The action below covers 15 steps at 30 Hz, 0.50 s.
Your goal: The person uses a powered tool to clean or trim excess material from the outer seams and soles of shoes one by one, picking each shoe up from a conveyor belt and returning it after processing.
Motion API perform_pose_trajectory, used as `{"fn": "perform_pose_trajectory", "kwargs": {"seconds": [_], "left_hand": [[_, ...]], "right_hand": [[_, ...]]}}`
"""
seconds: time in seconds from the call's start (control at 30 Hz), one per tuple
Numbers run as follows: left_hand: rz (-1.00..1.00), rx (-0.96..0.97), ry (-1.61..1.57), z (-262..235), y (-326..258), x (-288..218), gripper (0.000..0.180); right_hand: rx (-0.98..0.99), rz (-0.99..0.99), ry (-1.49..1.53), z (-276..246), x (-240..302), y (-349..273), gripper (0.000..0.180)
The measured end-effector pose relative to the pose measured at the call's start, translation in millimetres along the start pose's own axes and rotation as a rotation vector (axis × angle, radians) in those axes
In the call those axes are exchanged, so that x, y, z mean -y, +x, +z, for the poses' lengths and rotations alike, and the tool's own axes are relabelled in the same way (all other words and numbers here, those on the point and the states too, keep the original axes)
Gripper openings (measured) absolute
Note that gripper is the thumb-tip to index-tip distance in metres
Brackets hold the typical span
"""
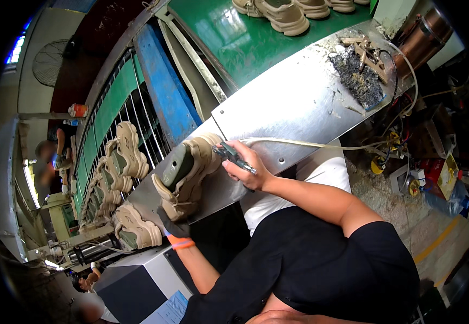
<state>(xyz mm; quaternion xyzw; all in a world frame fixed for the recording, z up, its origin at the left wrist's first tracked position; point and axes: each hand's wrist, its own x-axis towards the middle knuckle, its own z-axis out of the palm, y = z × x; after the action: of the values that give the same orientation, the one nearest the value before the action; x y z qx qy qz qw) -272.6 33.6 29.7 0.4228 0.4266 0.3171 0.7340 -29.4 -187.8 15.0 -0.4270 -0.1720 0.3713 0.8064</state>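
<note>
Head view: I am seeing my left hand (171, 222), in a dark glove, clamping on the beige shoe (187, 175), which is lying sole-up on the steel table (299, 102). At its three o'clock my right hand (245, 164) is closing around a grey tool (233, 156) touching the sole. A red box (444, 174) is sitting at three o'clock, a blue sheet (172, 309) at six.

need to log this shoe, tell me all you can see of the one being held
The shoe is a chunky beige sneaker with a thick lobed sole and a grey-green last filling its opening. It is tilted over the metal table. The gloved left hand grips its lower end; the right hand presses a hose-fed tool against its sole.
</note>
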Motion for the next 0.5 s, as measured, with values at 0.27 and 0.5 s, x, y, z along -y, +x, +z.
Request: {"fn": "perform_pose_trajectory", "kwargs": {"seconds": [0.27, 0.5], "left_hand": [[-0.251, 0.092, 0.034, 49.1, -116.5, 12.0, 0.062], [-0.393, 0.141, 0.086, 73.8, -120.0, 27.4, 0.067]], "right_hand": [[-0.062, -0.083, -0.147, 6.9, -4.5, -4.9, 0.04], [0.035, -0.07, -0.126, 10.0, -12.5, -4.6, 0.039]]}}
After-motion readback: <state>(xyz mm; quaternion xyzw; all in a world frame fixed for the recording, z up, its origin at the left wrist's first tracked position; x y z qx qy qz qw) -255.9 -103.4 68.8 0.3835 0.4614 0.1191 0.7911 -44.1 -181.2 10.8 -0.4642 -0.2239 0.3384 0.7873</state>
